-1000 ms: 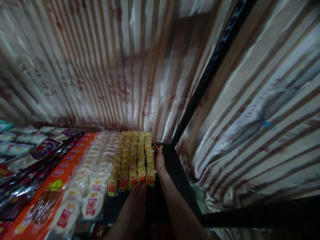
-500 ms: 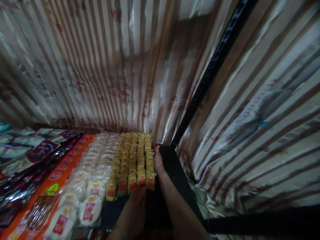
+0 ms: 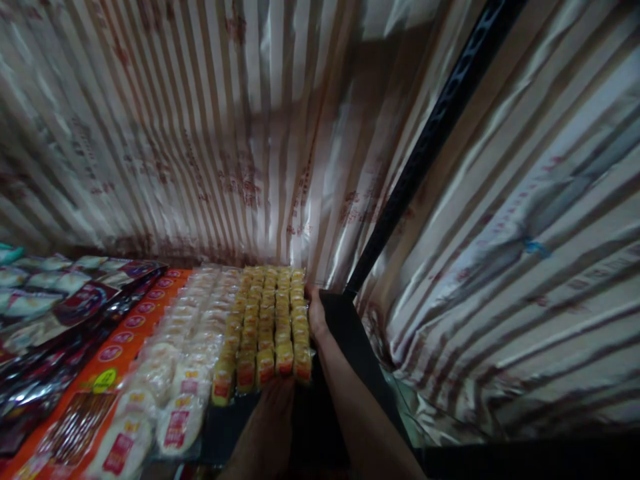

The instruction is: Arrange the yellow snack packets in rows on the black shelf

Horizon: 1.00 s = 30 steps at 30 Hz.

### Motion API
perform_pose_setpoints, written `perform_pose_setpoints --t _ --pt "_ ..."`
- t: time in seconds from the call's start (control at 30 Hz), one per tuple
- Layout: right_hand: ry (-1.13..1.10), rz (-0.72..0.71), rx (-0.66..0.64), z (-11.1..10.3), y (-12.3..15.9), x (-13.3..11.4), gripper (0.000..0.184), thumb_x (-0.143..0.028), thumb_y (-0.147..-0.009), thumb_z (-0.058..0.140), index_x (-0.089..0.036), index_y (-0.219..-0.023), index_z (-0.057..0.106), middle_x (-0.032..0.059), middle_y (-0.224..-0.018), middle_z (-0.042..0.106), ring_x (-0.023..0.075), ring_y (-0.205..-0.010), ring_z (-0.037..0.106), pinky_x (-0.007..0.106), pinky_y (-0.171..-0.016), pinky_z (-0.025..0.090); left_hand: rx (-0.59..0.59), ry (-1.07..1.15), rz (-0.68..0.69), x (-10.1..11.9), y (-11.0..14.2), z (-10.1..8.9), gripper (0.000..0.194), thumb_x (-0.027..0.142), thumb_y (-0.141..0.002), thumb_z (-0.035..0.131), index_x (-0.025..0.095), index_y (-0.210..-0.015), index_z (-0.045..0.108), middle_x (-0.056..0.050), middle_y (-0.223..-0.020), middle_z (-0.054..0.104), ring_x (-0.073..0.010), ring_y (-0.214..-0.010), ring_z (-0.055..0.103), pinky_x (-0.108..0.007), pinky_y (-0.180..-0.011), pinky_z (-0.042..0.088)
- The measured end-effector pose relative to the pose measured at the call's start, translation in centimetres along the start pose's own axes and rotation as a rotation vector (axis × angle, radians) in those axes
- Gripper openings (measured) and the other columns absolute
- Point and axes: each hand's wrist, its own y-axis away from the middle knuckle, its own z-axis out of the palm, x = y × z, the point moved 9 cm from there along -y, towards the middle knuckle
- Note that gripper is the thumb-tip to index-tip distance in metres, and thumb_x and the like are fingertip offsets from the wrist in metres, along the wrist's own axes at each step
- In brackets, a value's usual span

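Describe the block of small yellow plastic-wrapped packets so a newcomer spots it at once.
Find the flat black shelf below the striped, crinkled sheeting. Near the slotted black post, the yellow packets stand just left of the right hand. Unlike the round white packs to their left, they are small, yellow and in tight columns.

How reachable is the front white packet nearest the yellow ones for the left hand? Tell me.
Probably yes: the left hand is at the front of the yellow packets, with only bare black shelf between it and the white packet.
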Motion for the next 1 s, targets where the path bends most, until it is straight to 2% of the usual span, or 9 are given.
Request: perform_pose_setpoints --t 0.23,0.37,0.53,0.63,0.73,0.8,0.83,0.9,1.0 --pt "-0.016 0.044 -0.051 0.0 -0.2 0.6 0.06 -0.07 -0.07 0.048 -0.021 -0.099 0.067 0.0008 -0.087 0.073 0.0213 -0.094 0.064 0.035 -0.084 0.05 0.022 -0.045 0.064 0.6 -0.2 -2.8 0.059 0.011 -0.079 0.036 0.012 -0.138 0.033 -0.01 -0.139 0.044 -0.0233 -0.128 0.038 -0.039 -0.104 0.034" --pt "-0.029 0.082 -0.066 0.0 -0.5 1.0 0.056 -0.068 -0.071 0.05 -0.021 -0.097 0.067 0.0004 -0.088 0.072 0.0213 -0.097 0.062 0.036 -0.087 0.048 0.053 -0.065 0.078 0.8 -0.2 -4.0 0.056 0.007 -0.078 0.036 0.01 -0.135 0.038 -0.01 -0.135 0.048 -0.0225 -0.125 0.041 -0.037 -0.103 0.034" --pt "-0.049 -0.047 0.205 -3.4 0.9 -1.1 0.046 -0.06 -0.074 0.05 -0.019 -0.085 0.067 0.0028 -0.096 0.071 0.0203 -0.106 0.058 0.038 -0.097 0.041 0.022 -0.024 0.104 1.1 -0.5 -5.1 0.052 0.006 -0.079 0.036 0.008 -0.13 0.044 -0.01 -0.132 0.05 -0.0214 -0.122 0.042 -0.035 -0.105 0.03" --pt "-0.06 -0.136 0.316 -5.4 4.2 -2.8 0.043 -0.057 -0.077 0.047 -0.018 -0.086 0.065 0.0051 -0.106 0.067 0.0195 -0.107 0.057 0.037 -0.098 0.04 0.049 -0.001 0.102 1.0 -0.5 -5.6 0.049 0.009 -0.081 0.036 0.006 -0.129 0.043 -0.012 -0.131 0.05 -0.0213 -0.121 0.042 -0.035 -0.107 0.026" --pt "-0.027 -0.22 0.386 -7.0 9.6 -3.7 0.042 -0.054 -0.075 0.05 -0.018 -0.093 0.064 0.0069 -0.106 0.066 0.0205 -0.101 0.06 0.038 -0.092 0.044 0.101 -0.012 0.092 0.8 -0.3 -5.9 0.045 0.012 -0.085 0.036 0.007 -0.129 0.044 -0.012 -0.129 0.052 -0.0212 -0.121 0.042 -0.034 -0.105 0.027" --pt "0.073 -0.251 0.395 -7.5 13.4 -3.3 0.039 -0.049 -0.074 0.054 -0.018 -0.097 0.063 0.0068 -0.102 0.067 0.0204 -0.097 0.061 0.036 -0.085 0.047 0.132 -0.025 0.109 1.0 -0.2 -6.1 0.042 0.017 -0.087 0.037 0.009 -0.127 0.046 -0.011 -0.126 0.055 -0.0217 -0.119 0.044 -0.034 -0.101 0.031" --pt "0.14 -0.241 0.384 -7.6 15.1 -2.8 0.039 -0.048 -0.075 0.054 -0.018 -0.098 0.064 0.0073 -0.1 0.067 0.0207 -0.095 0.061 0.035 -0.081 0.048 0.149 -0.034 0.119 1.1 -0.1 -6.3 0.04 0.02 -0.088 0.037 0.009 -0.124 0.048 -0.011 -0.124 0.056 -0.0218 -0.117 0.046 -0.034 -0.099 0.033" --pt "0.315 -0.187 0.277 -7.0 17.7 -1.2 0.04 -0.048 -0.074 0.056 -0.017 -0.098 0.065 0.0091 -0.098 0.068 0.0222 -0.091 0.063 0.034 -0.075 0.05 0.202 -0.049 0.128 1.4 0.0 -7.0 0.036 0.022 -0.088 0.037 0.011 -0.119 0.053 -0.011 -0.118 0.06 -0.0212 -0.111 0.05 -0.033 -0.093 0.038" --pt "0.6 -0.322 0.099 -4.9 20.4 -1.0 0.035 -0.045 -0.075 0.058 -0.018 -0.094 0.068 0.0097 -0.098 0.067 0.0222 -0.093 0.061 0.034 -0.079 0.049 0.356 -0.036 -0.015 0.5 0.9 -8.8 0.031 0.02 -0.088 0.038 0.013 -0.11 0.059 -0.011 -0.109 0.064 -0.0199 -0.102 0.056 -0.033 -0.085 0.043"
